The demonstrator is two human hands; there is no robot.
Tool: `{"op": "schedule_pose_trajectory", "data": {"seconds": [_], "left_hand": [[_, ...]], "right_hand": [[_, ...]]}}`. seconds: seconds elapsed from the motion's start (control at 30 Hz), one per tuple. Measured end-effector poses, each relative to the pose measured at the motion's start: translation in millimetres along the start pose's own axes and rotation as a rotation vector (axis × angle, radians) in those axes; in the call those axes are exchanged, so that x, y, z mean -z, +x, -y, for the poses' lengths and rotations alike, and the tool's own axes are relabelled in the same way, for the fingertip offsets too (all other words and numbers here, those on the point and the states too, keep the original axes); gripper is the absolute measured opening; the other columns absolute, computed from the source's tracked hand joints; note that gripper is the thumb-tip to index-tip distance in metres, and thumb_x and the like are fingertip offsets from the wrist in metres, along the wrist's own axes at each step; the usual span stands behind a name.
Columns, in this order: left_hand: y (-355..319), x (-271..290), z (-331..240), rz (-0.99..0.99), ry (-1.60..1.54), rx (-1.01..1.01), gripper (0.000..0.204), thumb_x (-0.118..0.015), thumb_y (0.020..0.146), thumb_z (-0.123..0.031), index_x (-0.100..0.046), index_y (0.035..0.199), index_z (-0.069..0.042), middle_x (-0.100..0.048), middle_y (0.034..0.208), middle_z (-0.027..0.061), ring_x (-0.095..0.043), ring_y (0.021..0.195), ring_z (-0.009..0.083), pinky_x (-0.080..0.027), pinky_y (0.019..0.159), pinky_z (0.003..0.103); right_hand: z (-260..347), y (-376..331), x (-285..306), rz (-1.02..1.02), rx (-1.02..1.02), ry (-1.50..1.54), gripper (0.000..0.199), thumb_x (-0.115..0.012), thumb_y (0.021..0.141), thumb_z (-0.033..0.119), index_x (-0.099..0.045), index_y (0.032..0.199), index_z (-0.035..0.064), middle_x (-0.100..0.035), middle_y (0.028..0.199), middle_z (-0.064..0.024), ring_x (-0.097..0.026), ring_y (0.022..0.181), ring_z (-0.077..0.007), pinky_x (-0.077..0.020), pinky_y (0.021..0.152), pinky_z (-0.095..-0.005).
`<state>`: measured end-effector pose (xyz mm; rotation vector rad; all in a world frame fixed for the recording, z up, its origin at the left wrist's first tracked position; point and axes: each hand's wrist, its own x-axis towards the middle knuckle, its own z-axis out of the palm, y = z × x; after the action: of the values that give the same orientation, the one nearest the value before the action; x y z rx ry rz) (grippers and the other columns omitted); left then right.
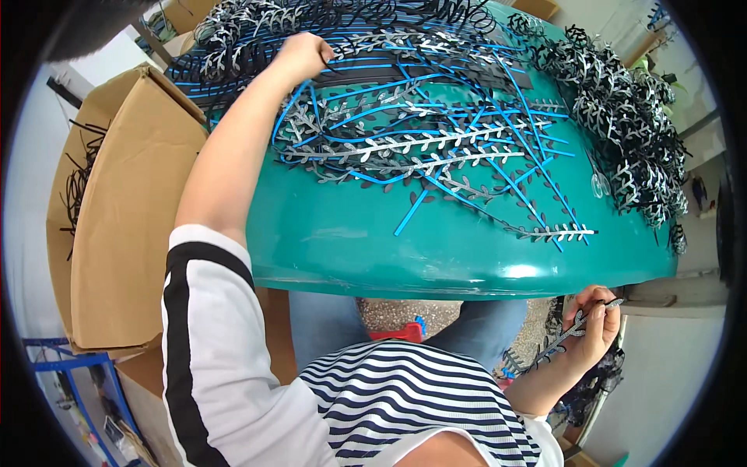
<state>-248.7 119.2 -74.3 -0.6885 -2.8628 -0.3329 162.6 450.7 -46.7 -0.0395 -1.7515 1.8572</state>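
My left hand [305, 56] reaches across to the far left part of the green table [334, 241]. Its fingers are curled closed beside the end of a silver leafy strip [381, 39]; what lies in them is hidden. Off the table's near right corner, my right hand [595, 321] pinches a thin silver-and-black leaf strip [562, 340], which trails down along the wrist. Between the hands, more silver leaf strips [420, 142] lie loosely crossed with narrow blue strips [412, 212].
Dark sheets with blue lines [366, 71] lie at the far side under black curls [459, 12]. A large heap of silver-and-black leaf strips [622, 109] covers the right side. An open cardboard box [132, 210] stands left, above a blue rack [78, 362].
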Motion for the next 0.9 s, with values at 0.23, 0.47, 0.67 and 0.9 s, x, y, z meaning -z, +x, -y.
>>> {"op": "schedule_pose_trajectory", "data": {"seconds": [0.23,0.47,0.67,0.9], "left_hand": [[-52.2,77.2,-48.8,-0.688,-0.105,-0.348,0.015,-0.056,0.072,-0.01,-0.063,0.086,-0.01,-0.06,0.079,0.009,-0.059,0.071,0.0255,-0.046,0.061,0.029],[-142.8,88.3,-120.1,-0.684,0.058,-1.065,0.011,-0.064,0.061,-0.003,-0.053,0.064,-0.005,-0.057,0.078,0.0051,-0.05,0.056,0.0147,-0.04,0.043,0.024],[-179.3,77.6,-153.9,-0.78,-0.015,-1.226,0.025,-0.07,0.059,-0.005,-0.046,0.052,-0.008,-0.056,0.076,0.0042,-0.046,0.056,0.0141,-0.035,0.041,0.023],[-199.6,74.6,-165.7,-0.807,-0.071,-1.269,0.022,-0.069,0.06,-0.006,-0.05,0.052,-0.008,-0.055,0.076,0.0011,-0.044,0.059,0.013,-0.034,0.042,0.023]], "right_hand": [[-0.6,-4.2,-14.1,0.014,-0.064,0.07,0.018,-0.05,0.081,0.012,-0.053,0.092,-0.0013,-0.053,0.077,-0.0138,-0.051,0.051,-0.016,-0.0367,0.039,-0.0213],[5.1,-2.5,-40.8,0.254,-0.089,0.137,0.018,-0.048,0.082,0.013,-0.052,0.093,-0.0003,-0.052,0.08,-0.0146,-0.051,0.052,-0.0165,-0.0359,0.037,-0.0214],[9.0,-0.6,-67.3,0.33,-0.115,0.138,0.019,-0.048,0.082,0.013,-0.052,0.094,-0.0007,-0.053,0.085,-0.0183,-0.053,0.052,-0.0165,-0.0363,0.037,-0.0211],[18.2,-10.2,-87.5,0.345,-0.313,0.268,0.02,-0.05,0.081,0.014,-0.052,0.094,-0.001,-0.053,0.091,-0.0201,-0.052,0.051,-0.0142,-0.0352,0.036,-0.0204]]}}
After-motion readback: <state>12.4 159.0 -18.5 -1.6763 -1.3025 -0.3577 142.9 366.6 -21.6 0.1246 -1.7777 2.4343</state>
